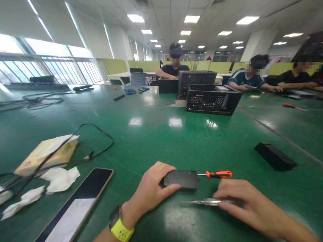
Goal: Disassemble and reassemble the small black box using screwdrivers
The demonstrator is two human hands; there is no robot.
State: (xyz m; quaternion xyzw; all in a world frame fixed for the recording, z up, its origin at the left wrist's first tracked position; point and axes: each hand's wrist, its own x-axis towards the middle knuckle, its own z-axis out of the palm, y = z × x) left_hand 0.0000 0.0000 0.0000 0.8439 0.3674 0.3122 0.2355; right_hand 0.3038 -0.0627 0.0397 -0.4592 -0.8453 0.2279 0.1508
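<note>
My left hand [156, 185], with a yellow-strapped watch [121, 223] on its wrist, grips the left end of a flat black rectangular box [185, 179] on the table. The fingers wrap over its far side and the thumb lies along the near edge. My right hand [239, 198] is closed around a screwdriver [210, 202] with a metal shaft pointing left, just in front of the box; it is slightly blurred and its handle is mostly hidden. Behind the box lies a second screwdriver [219, 174] with an orange and black handle, its shaft running toward the box.
A phone [83, 198], tissues [60, 179], a yellow packet [50, 151] and a black cable [101, 134] lie left on the green table [151, 141]. A black block [275, 156] lies right. Computer cases [213, 99] stand farther back. Several people sit around the table.
</note>
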